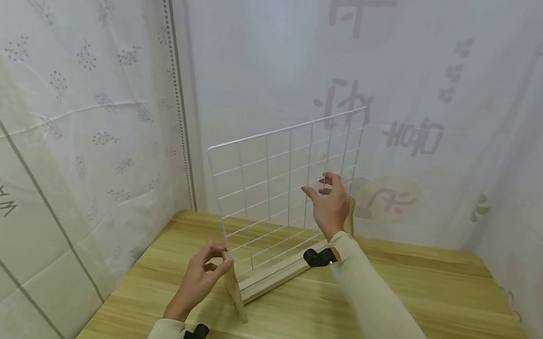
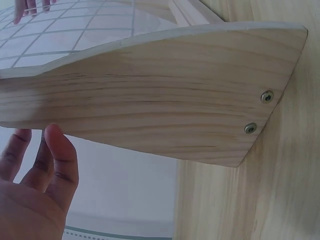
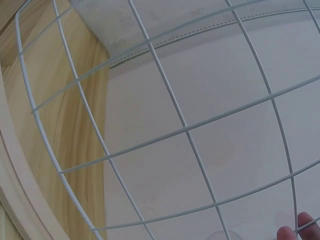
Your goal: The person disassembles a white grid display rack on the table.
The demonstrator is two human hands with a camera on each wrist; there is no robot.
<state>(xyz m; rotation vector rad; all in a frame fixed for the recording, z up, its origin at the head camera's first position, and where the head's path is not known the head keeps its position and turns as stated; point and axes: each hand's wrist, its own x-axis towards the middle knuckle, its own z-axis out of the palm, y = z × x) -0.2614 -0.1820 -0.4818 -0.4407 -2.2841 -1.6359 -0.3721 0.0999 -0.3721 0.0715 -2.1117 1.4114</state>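
Note:
A white wire grid (image 1: 278, 176) stands tilted in a wooden stand, whose slotted base bar (image 1: 275, 280) lies between two side panels. My left hand (image 1: 200, 281) pinches the upper end of the near side panel (image 1: 233, 291) beside the grid's lower left corner. The left wrist view shows curled fingers of that hand (image 2: 42, 185) at the edge of the panel (image 2: 150, 95), which has two metal screws; the thumb is hidden there. My right hand (image 1: 330, 207) is at the grid's right part, thumb and fingers apart; in the right wrist view its fingertips (image 3: 309, 230) are beside a wire.
The stand rests on a wood-grain table (image 1: 419, 311). Patterned curtains (image 1: 270, 45) hang behind and at both sides of the table. The far side panel (image 1: 351, 217) is partly hidden behind my right hand. Each wrist carries a black device (image 1: 196, 336).

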